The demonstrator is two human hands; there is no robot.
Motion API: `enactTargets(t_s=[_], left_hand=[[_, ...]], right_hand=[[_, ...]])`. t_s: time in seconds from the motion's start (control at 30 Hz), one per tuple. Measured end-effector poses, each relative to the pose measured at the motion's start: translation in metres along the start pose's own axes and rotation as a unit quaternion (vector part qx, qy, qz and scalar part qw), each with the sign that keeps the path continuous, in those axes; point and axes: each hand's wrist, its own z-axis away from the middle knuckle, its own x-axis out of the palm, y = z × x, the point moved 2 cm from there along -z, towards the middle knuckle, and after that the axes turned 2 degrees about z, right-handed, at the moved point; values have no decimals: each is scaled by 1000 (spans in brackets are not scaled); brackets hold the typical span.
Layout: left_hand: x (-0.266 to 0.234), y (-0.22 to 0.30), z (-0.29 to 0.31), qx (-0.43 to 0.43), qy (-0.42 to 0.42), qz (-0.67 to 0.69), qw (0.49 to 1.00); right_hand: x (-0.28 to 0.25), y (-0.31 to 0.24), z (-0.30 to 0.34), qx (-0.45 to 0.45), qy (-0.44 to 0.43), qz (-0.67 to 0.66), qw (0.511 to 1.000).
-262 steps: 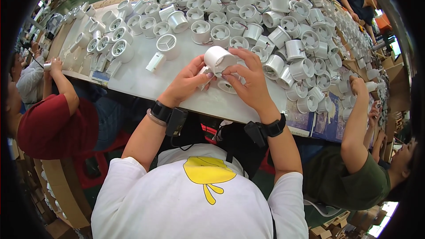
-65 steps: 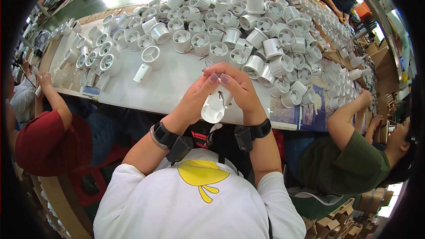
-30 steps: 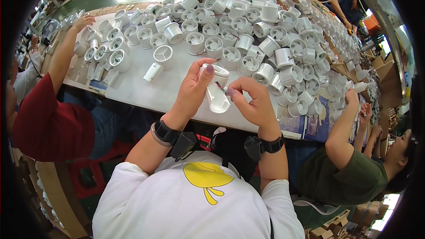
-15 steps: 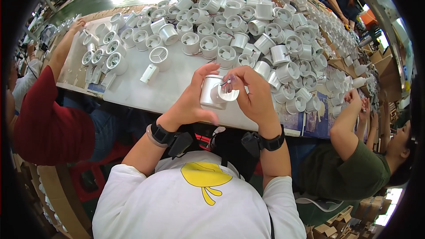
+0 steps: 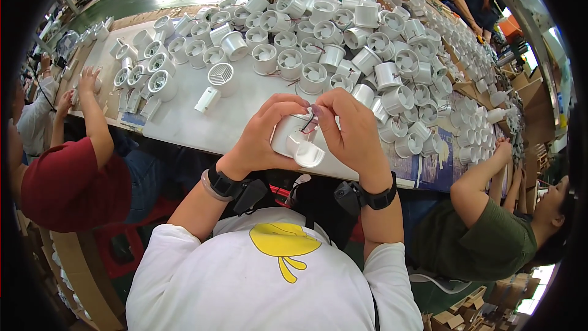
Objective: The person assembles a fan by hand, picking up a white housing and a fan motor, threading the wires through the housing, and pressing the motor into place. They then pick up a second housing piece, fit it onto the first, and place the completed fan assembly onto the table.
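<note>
"How far along?"
"Partway, I judge: wires (image 5: 307, 124) out, not yet settled. White housing (image 5: 284, 136) held above the table (image 5: 184, 119), near its front edge. My left hand (image 5: 262, 130) curls round its body; my right hand (image 5: 354, 135) pinches the wires. Inside fittings I can't see."
"Room?"
"Bare table leftward, below the grilled housing (image 5: 222, 78). Fan pile (image 5: 332, 56) crowds ahead and right."

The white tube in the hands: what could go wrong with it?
The thin wires might get tugged too hard, because the right hand has its fingertips on them. The tube could slip and get knocked, since mostly the left hand seems to be gripping it, close to the near edge of the table.
</note>
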Motion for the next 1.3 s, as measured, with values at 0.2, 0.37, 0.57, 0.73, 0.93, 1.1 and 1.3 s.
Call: enactTargets(t_s=[0.2,0.37,0.57,0.73,0.93,1.1,1.3], left_hand=[[7,2,4,27,58,72,995],[2,4,3,71,-14,-7,997],[0,4,4,59,29,22,998],[3,-1,3,57,29,37,997],[6,1,4,53,29,13,998],[11,-10,15,76,23,-10,997],[15,-15,15,30,19,114,993]], right_hand=[[4,3,-1,70,-7,-37,997],[10,7,-1,81,-19,-63,995],[0,12,5,78,8,-223,972],[-2,3,-2,-2,-83,-202,976],[5,2,-3,-15,-33,-150,988],[6,2,-3,14,28,-144,989],[3,-8,-9,-9,14,-151,988]])
